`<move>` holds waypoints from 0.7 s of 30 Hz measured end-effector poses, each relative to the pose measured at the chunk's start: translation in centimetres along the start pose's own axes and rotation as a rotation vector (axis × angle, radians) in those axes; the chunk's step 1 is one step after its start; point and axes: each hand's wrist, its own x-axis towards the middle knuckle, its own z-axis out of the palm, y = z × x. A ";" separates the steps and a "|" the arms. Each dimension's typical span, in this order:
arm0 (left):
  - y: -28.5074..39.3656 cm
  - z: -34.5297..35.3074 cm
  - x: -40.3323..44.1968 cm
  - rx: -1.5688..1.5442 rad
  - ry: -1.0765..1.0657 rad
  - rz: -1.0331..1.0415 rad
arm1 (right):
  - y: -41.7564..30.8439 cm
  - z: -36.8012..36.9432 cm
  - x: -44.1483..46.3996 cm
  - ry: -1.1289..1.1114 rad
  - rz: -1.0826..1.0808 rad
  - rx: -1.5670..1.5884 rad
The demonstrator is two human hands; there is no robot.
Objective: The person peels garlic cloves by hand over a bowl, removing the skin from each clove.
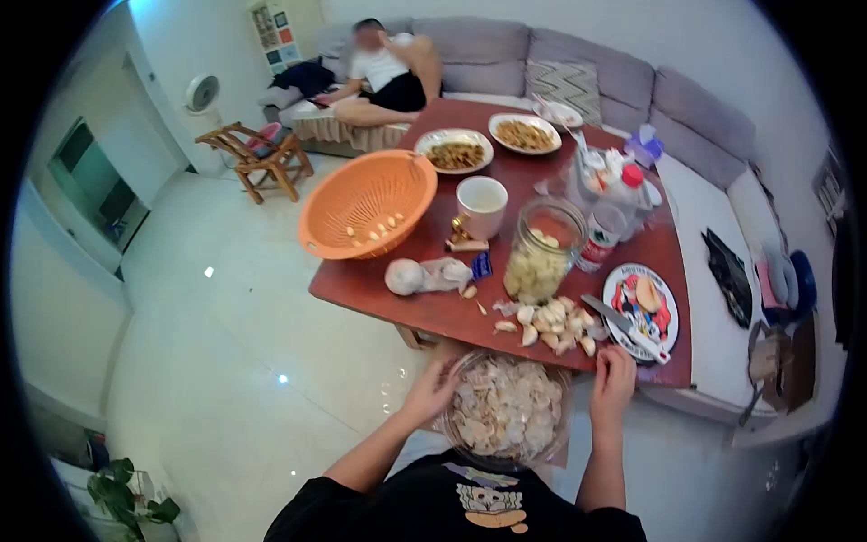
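Observation:
My left hand (433,390) rests at the left rim of a clear bowl (506,411) full of pale peels, its fingers close together; what they hold, if anything, is hidden. My right hand (615,370) is at the table edge, right of the bowl, with fingertips pinched near the plate; nothing can be made out between them. Just beyond lies a pile of garlic cloves (558,323). Behind it stands an open glass jar (542,257) partly filled with peeled cloves. A knife (628,330) lies across a patterned plate (640,303). An orange colander (368,206) holds several cloves.
On the red table (361,294) are a garlic bulb in netting (406,276), a white mug (481,208), food plates (454,151) and a bottle (600,237). A person (384,77) reclines on the sofa (488,54). A wooden chair (262,158) stands left.

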 end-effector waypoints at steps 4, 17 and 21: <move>6.3 -2.7 -3.1 0.597 0.147 0.425 | -5.3 -0.6 -1.2 -0.015 0.034 0.358; 8.7 2.6 -4.8 0.070 -0.171 0.231 | -11.4 1.0 -4.4 -0.459 0.052 0.701; 9.2 2.8 -4.0 0.079 -0.123 0.330 | -11.1 0.3 -3.3 -0.515 0.116 0.622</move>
